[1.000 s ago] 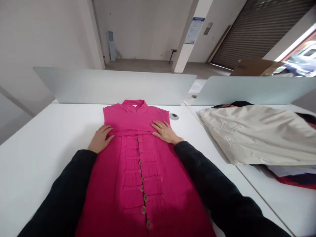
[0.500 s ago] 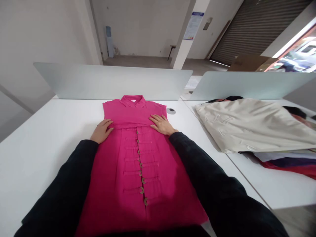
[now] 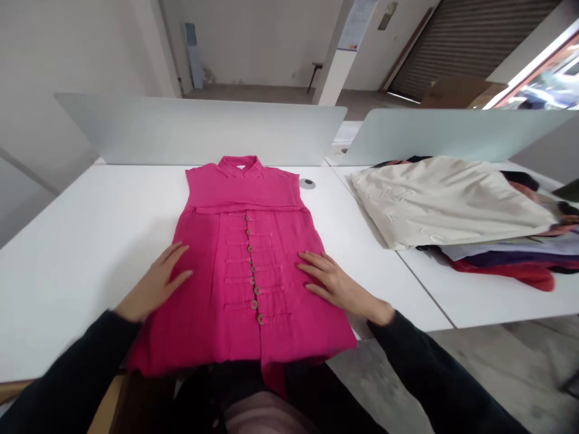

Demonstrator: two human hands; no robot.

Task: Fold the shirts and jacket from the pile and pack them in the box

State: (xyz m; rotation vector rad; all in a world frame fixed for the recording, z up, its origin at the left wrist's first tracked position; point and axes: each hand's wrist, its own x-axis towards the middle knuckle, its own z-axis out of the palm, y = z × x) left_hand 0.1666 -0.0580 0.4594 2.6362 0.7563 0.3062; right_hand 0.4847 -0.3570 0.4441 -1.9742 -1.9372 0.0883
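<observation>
A bright pink sleeveless garment [image 3: 244,241] with a row of round buttons lies flat on the white table [image 3: 81,241], collar toward the far divider, hem hanging over the near edge. My left hand [image 3: 156,283] rests flat on the garment's left side, fingers spread. On its right side, beside the button row, my right hand [image 3: 332,280] lies flat with fingers stretched out. Neither hand holds anything. Both arms wear dark sleeves.
A pile of clothes topped by a cream garment [image 3: 434,199] lies on the neighbouring table at the right. Grey divider panels [image 3: 199,129] stand along the tables' far edges. A round cable grommet [image 3: 307,183] sits near the pink collar. Bare floor [image 3: 497,361] shows at the lower right.
Both hands have slid from the garment's chest down toward its lower half, nearer to me. The view has pulled back, showing the table's near edge and the hem.
</observation>
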